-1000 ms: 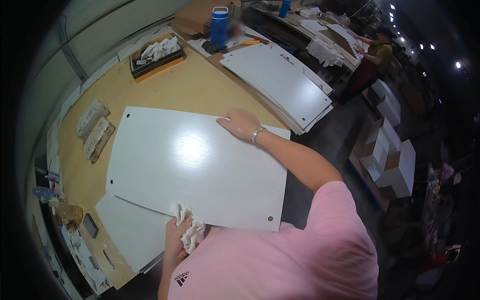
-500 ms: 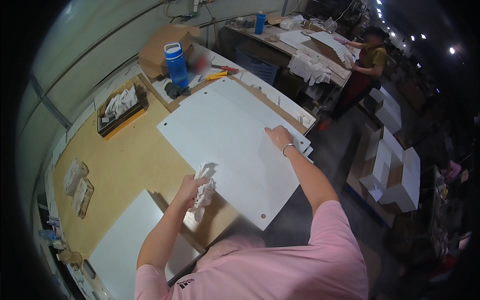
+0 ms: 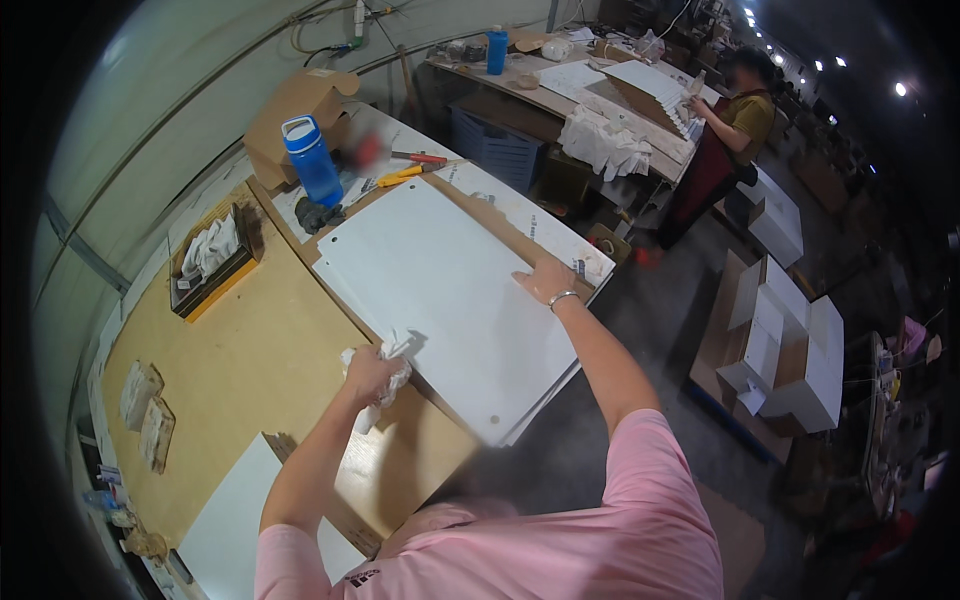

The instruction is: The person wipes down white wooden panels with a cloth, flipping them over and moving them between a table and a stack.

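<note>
A flat white panel (image 3: 445,300) with small round holes near its corners lies on top of a stack of similar panels in front of me. My left hand (image 3: 372,372) is closed around a crumpled white cloth (image 3: 398,372) beside the panel's left edge. On the opposite side, my right hand (image 3: 545,282) grips the panel's right edge, its fingertips over the white face. Part of that hand's grip is hidden from above. The edges of lower panels show a little at the near corner.
A tan worktop (image 3: 240,340) carries a box of white cloths (image 3: 212,255), two worn blocks (image 3: 150,415) and another white panel (image 3: 250,510). A blue bottle (image 3: 315,165) and yellow-handled tool (image 3: 400,176) stand beyond. White cabinet parts (image 3: 780,330) sit right; a co-worker (image 3: 735,130) stands at another bench.
The top panel has turned and shifted, so its edges now line up more closely with the stack. Both hands have moved slightly left in view. The co-worker's arms have drawn in.
</note>
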`<state>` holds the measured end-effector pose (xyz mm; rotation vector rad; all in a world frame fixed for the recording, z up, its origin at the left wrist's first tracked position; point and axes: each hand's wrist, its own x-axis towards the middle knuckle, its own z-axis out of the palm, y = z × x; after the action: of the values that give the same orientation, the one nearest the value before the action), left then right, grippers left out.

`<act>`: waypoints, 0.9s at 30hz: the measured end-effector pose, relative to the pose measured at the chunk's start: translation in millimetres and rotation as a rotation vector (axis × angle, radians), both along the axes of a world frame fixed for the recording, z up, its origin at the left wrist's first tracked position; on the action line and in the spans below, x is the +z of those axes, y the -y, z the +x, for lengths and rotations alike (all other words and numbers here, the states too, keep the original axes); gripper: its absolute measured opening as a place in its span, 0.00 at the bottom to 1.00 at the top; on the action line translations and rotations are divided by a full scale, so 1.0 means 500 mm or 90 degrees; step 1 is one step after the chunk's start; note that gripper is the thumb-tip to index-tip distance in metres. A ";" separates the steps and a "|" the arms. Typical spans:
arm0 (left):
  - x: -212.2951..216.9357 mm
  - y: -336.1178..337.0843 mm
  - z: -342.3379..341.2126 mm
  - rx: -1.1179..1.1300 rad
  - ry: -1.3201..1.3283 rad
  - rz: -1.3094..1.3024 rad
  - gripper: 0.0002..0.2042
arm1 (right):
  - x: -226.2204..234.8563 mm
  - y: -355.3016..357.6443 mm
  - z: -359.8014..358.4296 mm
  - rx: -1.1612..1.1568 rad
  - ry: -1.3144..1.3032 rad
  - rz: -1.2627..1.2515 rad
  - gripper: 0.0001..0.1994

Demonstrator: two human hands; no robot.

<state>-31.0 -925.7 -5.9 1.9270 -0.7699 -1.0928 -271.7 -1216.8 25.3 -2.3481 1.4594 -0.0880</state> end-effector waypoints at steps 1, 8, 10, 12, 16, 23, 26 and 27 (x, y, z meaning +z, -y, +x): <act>-0.012 -0.004 -0.007 -0.014 -0.068 0.004 0.09 | -0.016 0.003 -0.004 -0.017 0.020 0.022 0.30; -0.007 0.004 -0.132 0.036 -0.322 0.007 0.10 | -0.064 0.022 -0.043 0.020 0.060 0.087 0.34; -0.016 0.001 -0.140 0.034 -0.317 0.012 0.11 | -0.071 0.035 -0.055 0.054 0.061 0.094 0.34; -0.018 0.003 -0.150 0.019 -0.273 0.024 0.08 | -0.075 0.054 -0.068 0.094 0.064 0.093 0.33; -0.024 0.004 -0.141 -0.050 -0.182 0.038 0.11 | -0.073 0.135 -0.056 0.186 -0.017 0.180 0.27; -0.003 0.037 0.065 0.108 -0.293 -0.037 0.14 | -0.077 0.204 0.157 0.088 0.169 0.264 0.27; 0.009 0.087 0.138 0.118 -0.263 -0.011 0.13 | -0.111 0.252 0.225 0.076 0.245 0.228 0.33; 0.006 0.098 0.153 0.116 -0.274 0.000 0.13 | -0.115 0.256 0.245 0.071 0.247 0.197 0.35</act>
<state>45.8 -974.7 -2.8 1.6414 -0.3493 -1.3274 -149.4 -1344.8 -32.3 -2.0179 1.0689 -0.2529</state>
